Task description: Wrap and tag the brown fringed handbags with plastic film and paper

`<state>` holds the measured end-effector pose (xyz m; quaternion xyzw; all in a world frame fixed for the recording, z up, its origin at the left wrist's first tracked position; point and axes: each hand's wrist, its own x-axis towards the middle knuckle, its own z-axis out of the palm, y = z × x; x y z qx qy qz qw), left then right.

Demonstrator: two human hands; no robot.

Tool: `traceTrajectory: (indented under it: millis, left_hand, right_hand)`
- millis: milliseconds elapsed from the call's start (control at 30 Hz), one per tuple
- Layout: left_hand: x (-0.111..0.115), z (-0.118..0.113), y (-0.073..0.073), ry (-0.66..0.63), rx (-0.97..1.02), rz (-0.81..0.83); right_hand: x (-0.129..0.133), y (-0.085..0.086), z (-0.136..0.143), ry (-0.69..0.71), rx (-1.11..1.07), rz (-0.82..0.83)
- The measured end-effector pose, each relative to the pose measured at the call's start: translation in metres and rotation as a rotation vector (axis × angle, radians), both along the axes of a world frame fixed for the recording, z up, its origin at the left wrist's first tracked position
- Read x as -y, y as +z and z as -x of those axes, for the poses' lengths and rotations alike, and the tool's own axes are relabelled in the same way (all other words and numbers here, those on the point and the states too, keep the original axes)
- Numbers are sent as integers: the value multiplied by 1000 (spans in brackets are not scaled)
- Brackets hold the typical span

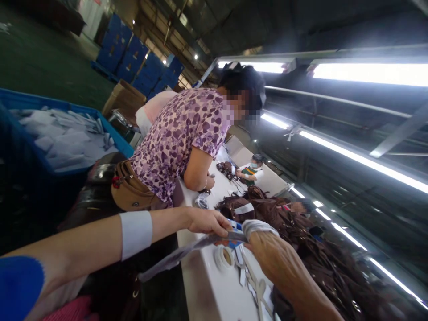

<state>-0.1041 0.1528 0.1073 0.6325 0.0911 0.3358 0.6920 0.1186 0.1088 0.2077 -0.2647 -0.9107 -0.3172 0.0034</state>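
Note:
My left hand (pixel 206 221) reaches in from the left, with its thumb and fingers pinched on a long greyish strip (pixel 180 255). The strip's free end hangs down to the left past the table edge. My right hand (pixel 264 244), with a white band around it, is closed at the other end of the strip; its fingertips are mostly hidden. A blue object (pixel 236 224) shows behind the hands, its kind unclear. Just below them on the white table (pixel 203 285) sits a roll of white tape (pixel 224 257), beside several white strips (pixel 259 290).
Brown bags with straps (pixel 301 240) are heaped along the table's right side. A co-worker in a purple patterned shirt (pixel 187 129) leans over the table ahead. At left stands a blue bin (pixel 120 145) of white pieces. Blue boxes (pixel 115 44) are stacked behind.

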Motion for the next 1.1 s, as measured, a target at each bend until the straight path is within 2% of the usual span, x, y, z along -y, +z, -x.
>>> traceTrajectory:
  millis: [100,167,200,300,367,433,500,567,667,800,900,1100]
  left_hand:
    - [-1,-8,-7,-27,18,48]
    - [1,-14,-9,-42,12,45]
    - [3,-17,-10,-48,7,24]
    - [11,-23,-8,-1,31,-92]
    - [18,-24,-4,124,48,-203]
    - [23,-22,3,318,26,-341]
    - [26,-17,12,481,0,-461]
    - [24,-12,18,526,-9,-469]
    - [17,-8,18,453,-17,-332]
    - [15,-12,2,411,8,-192]
    - [22,-19,-7,401,79,-78]
    - [38,-26,-10,367,207,64]
  right_hand:
    - [11,-5,4,-134,72,65]
    - [21,-4,8,-272,90,215]
    - [25,-2,9,-342,47,357]
    - [33,11,8,-542,-275,962]
    - [34,20,5,-614,-530,1279]
    - [32,28,4,-625,-748,1428]
    - [29,32,6,-634,-931,1476]
    - [26,35,12,-668,-1067,1495]
    - [23,37,23,-684,-1236,1574]
    - [23,37,35,-635,-1484,1693]
    - [25,40,38,-560,-1662,1723]
    - [33,53,49,-498,-1996,1702]
